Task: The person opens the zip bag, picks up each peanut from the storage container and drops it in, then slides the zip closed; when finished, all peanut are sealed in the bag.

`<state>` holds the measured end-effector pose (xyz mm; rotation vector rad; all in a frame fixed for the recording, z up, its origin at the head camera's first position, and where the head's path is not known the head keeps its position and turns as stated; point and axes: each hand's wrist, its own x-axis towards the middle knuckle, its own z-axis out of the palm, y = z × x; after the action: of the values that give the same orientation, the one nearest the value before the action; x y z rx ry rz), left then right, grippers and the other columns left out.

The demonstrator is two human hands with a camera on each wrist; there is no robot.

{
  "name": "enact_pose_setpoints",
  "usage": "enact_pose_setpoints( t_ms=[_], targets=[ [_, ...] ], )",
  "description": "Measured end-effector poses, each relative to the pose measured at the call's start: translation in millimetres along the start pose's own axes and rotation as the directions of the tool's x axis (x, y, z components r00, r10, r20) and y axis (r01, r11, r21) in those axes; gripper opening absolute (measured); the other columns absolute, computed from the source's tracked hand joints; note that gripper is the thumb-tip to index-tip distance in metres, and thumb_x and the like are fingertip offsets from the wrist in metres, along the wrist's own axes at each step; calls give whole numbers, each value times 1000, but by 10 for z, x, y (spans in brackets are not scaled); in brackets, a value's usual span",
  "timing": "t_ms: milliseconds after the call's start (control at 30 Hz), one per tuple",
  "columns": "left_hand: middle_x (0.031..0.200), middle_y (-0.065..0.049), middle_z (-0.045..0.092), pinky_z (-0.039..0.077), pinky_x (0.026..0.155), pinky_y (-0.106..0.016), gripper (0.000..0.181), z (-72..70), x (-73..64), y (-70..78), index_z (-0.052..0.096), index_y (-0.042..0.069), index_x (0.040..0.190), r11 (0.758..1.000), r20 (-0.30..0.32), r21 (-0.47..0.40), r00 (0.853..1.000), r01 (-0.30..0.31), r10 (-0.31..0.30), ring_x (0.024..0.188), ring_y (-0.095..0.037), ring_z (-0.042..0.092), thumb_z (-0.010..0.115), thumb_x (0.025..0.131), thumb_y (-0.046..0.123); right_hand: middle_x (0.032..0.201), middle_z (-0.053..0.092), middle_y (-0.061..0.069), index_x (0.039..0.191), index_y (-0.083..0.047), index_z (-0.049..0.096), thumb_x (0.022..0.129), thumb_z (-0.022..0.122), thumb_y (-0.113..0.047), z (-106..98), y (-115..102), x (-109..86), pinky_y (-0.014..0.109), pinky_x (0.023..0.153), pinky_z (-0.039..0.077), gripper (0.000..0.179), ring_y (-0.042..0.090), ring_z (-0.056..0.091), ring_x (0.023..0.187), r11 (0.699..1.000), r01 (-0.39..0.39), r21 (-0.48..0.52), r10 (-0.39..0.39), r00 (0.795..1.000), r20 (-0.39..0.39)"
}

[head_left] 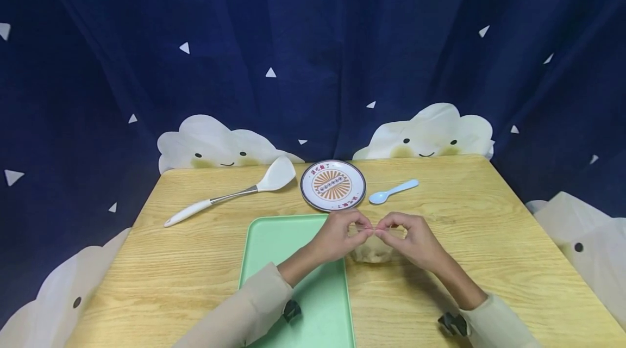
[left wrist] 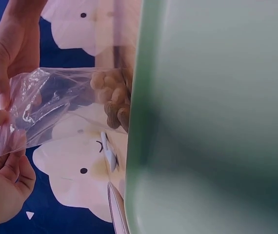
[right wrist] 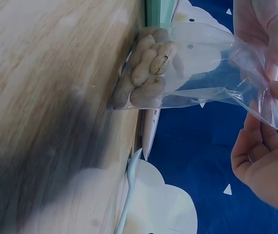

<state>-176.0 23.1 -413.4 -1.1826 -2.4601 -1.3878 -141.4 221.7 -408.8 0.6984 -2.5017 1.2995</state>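
Observation:
A clear plastic bag (head_left: 373, 252) stands upright on the wooden table, just right of the green tray. Several unshelled peanuts (right wrist: 148, 68) lie in its bottom. With thumb and fingers my left hand (head_left: 337, 236) pinches the bag's top edge. My right hand (head_left: 415, 239) pinches the same edge from the other side, the fingertips of both hands close together. In the left wrist view the bag's top (left wrist: 17, 122) is gathered and creased between the fingers, and the film below stretches down to the peanuts.
The green tray (head_left: 281, 231) lies under my left forearm. Behind the hands are a round patterned plate (head_left: 332, 185) and a light blue spoon (head_left: 394, 191). A white-handled spatula (head_left: 235, 193) lies at the back left. A dark blue curtain (head_left: 313, 54) hangs behind the table.

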Motion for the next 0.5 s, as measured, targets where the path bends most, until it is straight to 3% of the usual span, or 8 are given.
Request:
enact_pose_setpoints(
  t_ms=[333, 500],
  targets=[
    [81, -3, 70, 50, 74, -17, 5, -25, 23, -9, 69, 6, 84, 999, -26, 13, 999, -30, 30, 78, -11, 64, 67, 84, 10, 79, 69, -4, 82, -17, 69, 81, 73, -6, -6, 53, 49, 22, 71, 51, 11, 1, 62, 77, 996, 76, -40, -76, 997, 2],
    [80, -3, 70, 49, 70, -16, 6, -10, 1, -21, 70, 6, 83, 1000, -36, -2, 999, -22, 22, 75, -8, 62, 67, 84, 11, 78, 70, 0, 81, -17, 68, 80, 72, -5, -17, 82, 40, 23, 71, 52, 13, 1, 62, 78, 996, 85, -30, -85, 996, 13]
  ],
)
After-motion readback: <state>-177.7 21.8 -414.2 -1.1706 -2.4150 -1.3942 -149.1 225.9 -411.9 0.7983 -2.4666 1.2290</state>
